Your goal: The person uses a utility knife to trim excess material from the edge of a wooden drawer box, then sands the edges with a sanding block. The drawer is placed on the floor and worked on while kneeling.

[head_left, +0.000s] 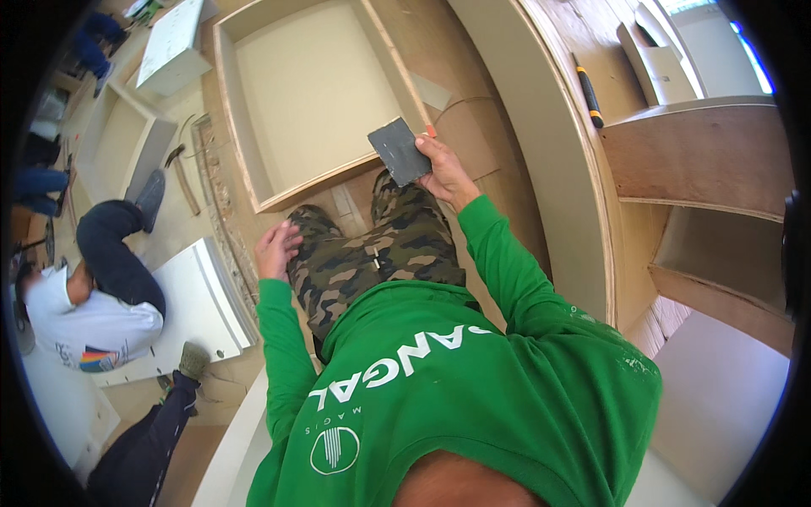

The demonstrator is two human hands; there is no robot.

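My right hand (446, 171) grips a dark grey, worn piece of sandpaper (399, 150) by its edge, thumb on top. It is held up over my knee, beside the near corner of a large shallow wooden drawer box (308, 188). The box lies open side up on the floor, pale inside with bare wood edges. A small red-orange bit (431, 131) shows at the box's right edge, close to my thumb. My left hand (277, 248) rests next to my left thigh, fingers loosely bent and apart, holding nothing.
A hammer (182, 180) lies on the floor at left, near white panels (203, 291). Another person (93, 308) sits there. To my right stands a long cabinet panel (541, 127); a yellow-black tool (588, 91) lies beyond it, near wooden shelving (701, 156).
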